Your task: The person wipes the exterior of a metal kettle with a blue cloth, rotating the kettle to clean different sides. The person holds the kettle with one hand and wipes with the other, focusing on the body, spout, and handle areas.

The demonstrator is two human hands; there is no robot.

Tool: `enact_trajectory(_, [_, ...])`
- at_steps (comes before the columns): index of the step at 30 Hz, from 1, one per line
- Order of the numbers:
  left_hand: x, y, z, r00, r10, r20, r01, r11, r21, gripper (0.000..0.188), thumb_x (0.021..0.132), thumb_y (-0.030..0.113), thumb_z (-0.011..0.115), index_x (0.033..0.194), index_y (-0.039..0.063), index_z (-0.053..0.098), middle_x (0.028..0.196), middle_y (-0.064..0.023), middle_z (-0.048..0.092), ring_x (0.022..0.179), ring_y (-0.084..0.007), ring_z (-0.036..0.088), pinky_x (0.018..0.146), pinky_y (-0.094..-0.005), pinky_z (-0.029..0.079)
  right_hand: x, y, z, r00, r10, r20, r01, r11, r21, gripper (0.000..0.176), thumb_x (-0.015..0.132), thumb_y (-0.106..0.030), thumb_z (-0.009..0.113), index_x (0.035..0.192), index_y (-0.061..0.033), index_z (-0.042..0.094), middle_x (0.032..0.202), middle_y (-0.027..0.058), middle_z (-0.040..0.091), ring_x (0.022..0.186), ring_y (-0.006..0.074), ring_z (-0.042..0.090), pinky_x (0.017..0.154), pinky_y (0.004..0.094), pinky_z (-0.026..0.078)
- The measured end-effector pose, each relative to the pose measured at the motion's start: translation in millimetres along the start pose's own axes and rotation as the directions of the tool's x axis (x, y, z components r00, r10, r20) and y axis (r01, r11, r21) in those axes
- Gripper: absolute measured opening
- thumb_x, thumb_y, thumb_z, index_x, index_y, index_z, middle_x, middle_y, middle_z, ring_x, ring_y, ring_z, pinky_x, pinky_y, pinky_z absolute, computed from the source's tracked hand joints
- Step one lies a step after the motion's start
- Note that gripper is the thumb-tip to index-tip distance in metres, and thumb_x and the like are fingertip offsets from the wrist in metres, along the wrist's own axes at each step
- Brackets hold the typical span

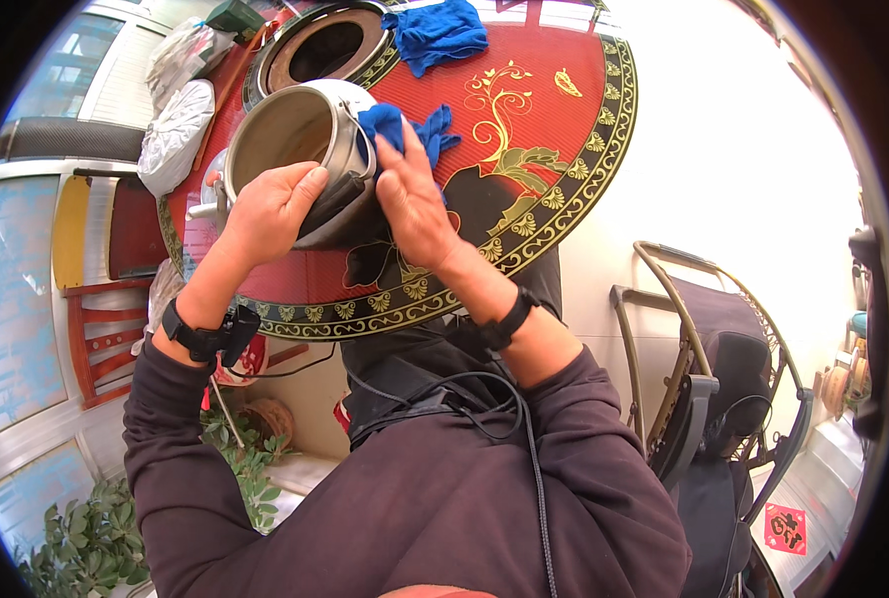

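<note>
A metal pot (280, 134) with a wire bail handle is tilted over the table, its open mouth facing left and toward me. My left hand (276, 205) grips its near rim, thumb on top and fingers out of sight. Against the pot's right outer side, my right hand (412, 202) presses a blue cloth (388, 127) with its fingers fairly straight. The lower wall of the pot is dark. A black grip (336, 202) on the bail lies close to my left thumb.
The red round table (429, 97) has a patterned black-and-gold border. Farther back are a round stove opening (329, 48) and a second folded blue cloth (444, 34). White plastic bags (179, 134) sit at left. A folding recliner (713, 359) stands at right, leafy plants (86, 538) at lower left.
</note>
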State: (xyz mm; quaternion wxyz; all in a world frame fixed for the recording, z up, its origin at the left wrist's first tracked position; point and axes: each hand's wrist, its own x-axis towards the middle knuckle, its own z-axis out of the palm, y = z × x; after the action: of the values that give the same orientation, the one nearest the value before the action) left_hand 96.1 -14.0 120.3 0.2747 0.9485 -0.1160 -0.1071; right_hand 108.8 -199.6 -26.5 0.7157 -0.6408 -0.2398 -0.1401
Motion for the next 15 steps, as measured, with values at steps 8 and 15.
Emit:
enact_trajectory(8, [0, 1, 3, 0.999, 0.018, -0.044, -0.018, 1.0, 0.003, 0.04, 0.11, 0.036, 0.048, 0.093, 0.003, 0.064, 0.077, -0.019, 0.06, 0.077, -0.042, 0.06, 0.071, -0.0438, 0.048, -28, -8, 6, 0.999, -0.032, -0.019, 0.034, 0.995, 0.096, 0.055, 0.111, -0.032, 0.044, 0.155, 0.0016, 0.044, 0.168, 0.026, 0.025, 0.156, 0.0371, 0.026, 0.125, 0.0428, 0.019])
enact_trajectory(15, [-1, 0, 3, 0.999, 0.016, -0.041, -0.016, 1.0, 0.008, 0.04, 0.109, 0.036, 0.048, 0.09, 0.004, 0.061, 0.076, -0.0199, 0.058, 0.075, -0.0426, 0.057, 0.07, -0.0446, 0.047, 34, 21, 2, 0.994, 0.071, -0.081, -0.053, 0.977, 0.208, 0.05, 0.114, -0.03, 0.037, 0.149, 0.0031, 0.051, 0.153, 0.0192, 0.051, 0.145, 0.0316, 0.044, 0.122, 0.0373, 0.03])
